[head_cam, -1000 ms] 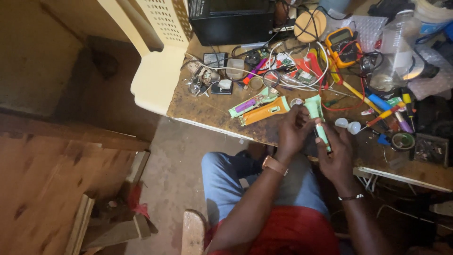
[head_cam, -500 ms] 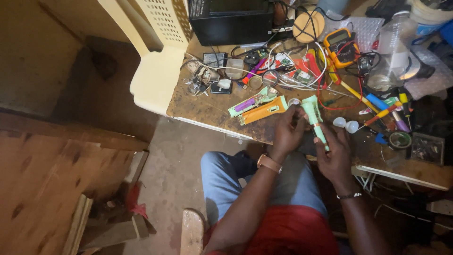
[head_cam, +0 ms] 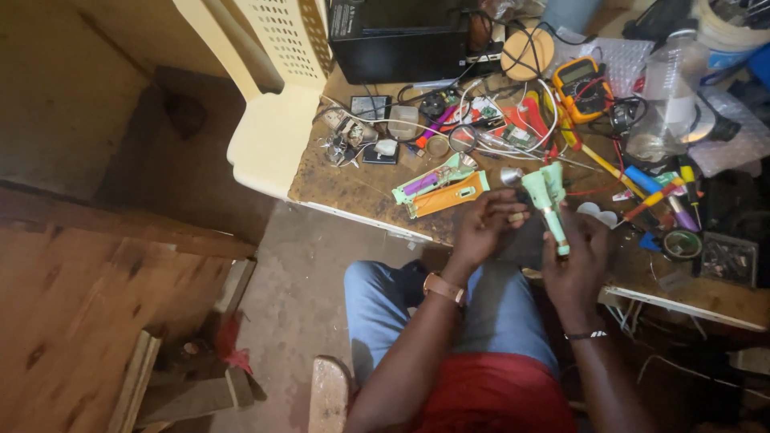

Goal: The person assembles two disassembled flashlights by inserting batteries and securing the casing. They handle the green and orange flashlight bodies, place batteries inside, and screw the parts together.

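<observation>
Torch body point(head_cam: 549, 204), pale green with a flared head, is sitting upright between both hands above the near edge of the workbench point(head_cam: 345, 184), over the person's lap. Going from big to small: the workbench is taking up the upper right of the view, its brown top scuffed and crowded. A cream plastic chair point(head_cam: 277, 96) with a perforated back is standing against the bench's left end, touching it. A black box-shaped unit point(head_cam: 401, 36) is resting at the far edge of the bench, cables trailing from it. A clear plastic bottle point(head_cam: 662, 104) is standing to the right, near a yellow multimeter point(head_cam: 584, 84). Two loose casing halves, one green point(head_cam: 433, 178) and one orange point(head_cam: 449, 196), are lying side by side just left of the hands. Screwdrivers point(head_cam: 670, 196) with coloured handles are lying to the right of the hands. The left hand point(head_cam: 485, 228) is curling its fingers around the torch near its flared head, thumb and fingertips closed against it, a watch showing at the wrist. The right hand point(head_cam: 577, 261) is gripping the lower handle of the torch, fingers wrapped tight round it, a thin band at the wrist. A small silver reflector cup point(head_cam: 511, 176) is sitting just beside the torch head; whether it is touching the head I cannot tell.
</observation>
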